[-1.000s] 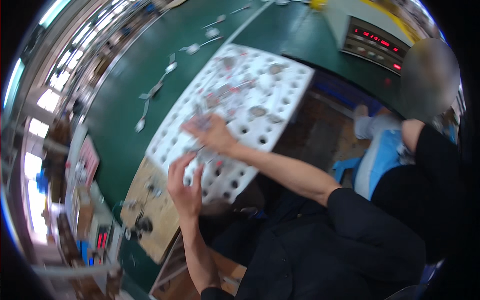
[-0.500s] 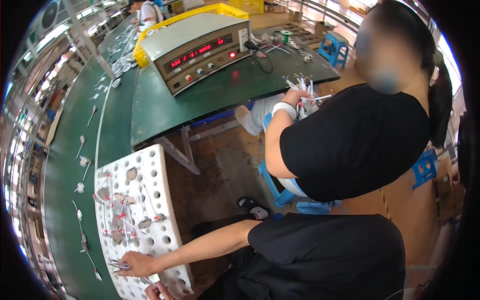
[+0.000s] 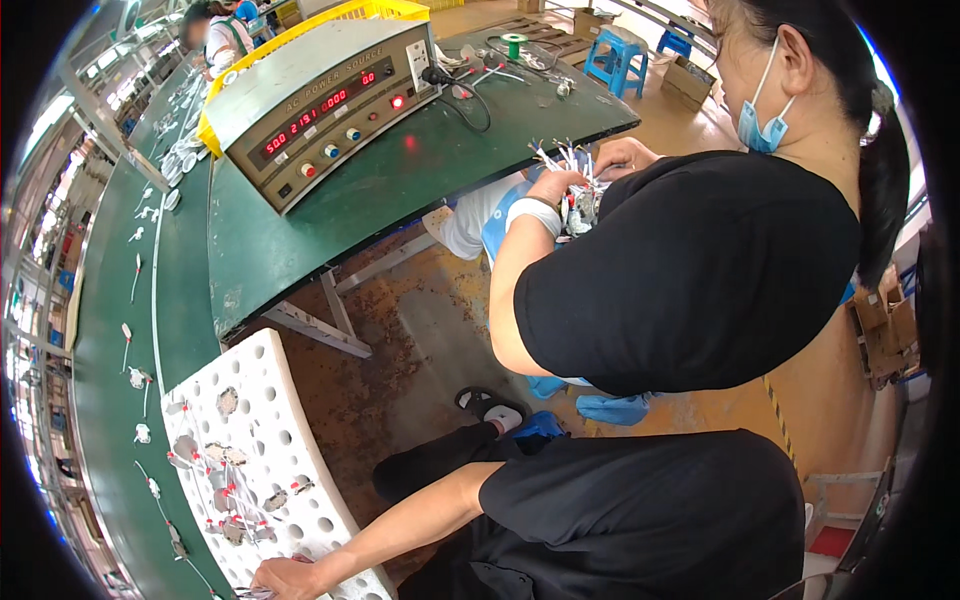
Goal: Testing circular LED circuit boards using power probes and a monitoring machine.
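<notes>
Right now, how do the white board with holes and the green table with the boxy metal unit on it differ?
Surface: the white board is punched with round holes, while the green table has a solid top.

Load: the white board carries a cluster of wired parts; the green table carries the boxy metal unit, among other things.

Size: the white board looks smaller than the green table.

Both are flat.

A boxy instrument [image 3: 320,118] with glowing red digits stands on the green desk [image 3: 350,210] beside a yellow crate [image 3: 385,11], with a blue stool [image 3: 615,60] and cardboard box [image 3: 688,82] beyond.
</notes>
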{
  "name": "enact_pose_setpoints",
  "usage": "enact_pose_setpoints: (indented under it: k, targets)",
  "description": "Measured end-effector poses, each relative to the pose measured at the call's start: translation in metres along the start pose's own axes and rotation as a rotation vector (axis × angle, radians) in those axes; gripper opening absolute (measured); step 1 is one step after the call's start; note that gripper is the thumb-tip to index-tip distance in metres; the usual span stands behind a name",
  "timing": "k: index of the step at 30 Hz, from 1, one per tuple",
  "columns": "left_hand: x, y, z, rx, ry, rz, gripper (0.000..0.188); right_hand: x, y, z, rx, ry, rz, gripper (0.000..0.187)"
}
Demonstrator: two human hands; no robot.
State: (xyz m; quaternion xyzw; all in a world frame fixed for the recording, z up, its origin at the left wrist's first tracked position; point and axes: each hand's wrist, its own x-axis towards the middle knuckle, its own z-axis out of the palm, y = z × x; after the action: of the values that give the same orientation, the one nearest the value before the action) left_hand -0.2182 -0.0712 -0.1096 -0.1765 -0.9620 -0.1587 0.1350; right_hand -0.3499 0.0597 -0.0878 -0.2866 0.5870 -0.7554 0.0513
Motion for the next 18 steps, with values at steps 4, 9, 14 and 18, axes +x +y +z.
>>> enact_pose_setpoints:
  k: [4, 9, 14, 18]
  targets:
    - [0.002, -0.001, 0.015, -0.044, 0.036, -0.062, 0.031, 0.000, 0.011, 0.006, -0.128, -0.081, -0.131, 0.051]
    - [0.013, -0.004, 0.035, -0.097, 0.132, -0.135, 0.031, -0.002, 0.023, 0.020, -0.283, 0.012, -0.386, 0.046]
    - [0.019, -0.004, 0.053, -0.164, 0.202, -0.202, 0.031, -0.013, 0.036, 0.036, -0.464, 0.162, -0.677, 0.042]
    - [0.031, -0.002, 0.065, -0.225, 0.234, -0.237, 0.032, -0.015, 0.043, 0.039, -0.573, 0.187, -0.697, 0.044]
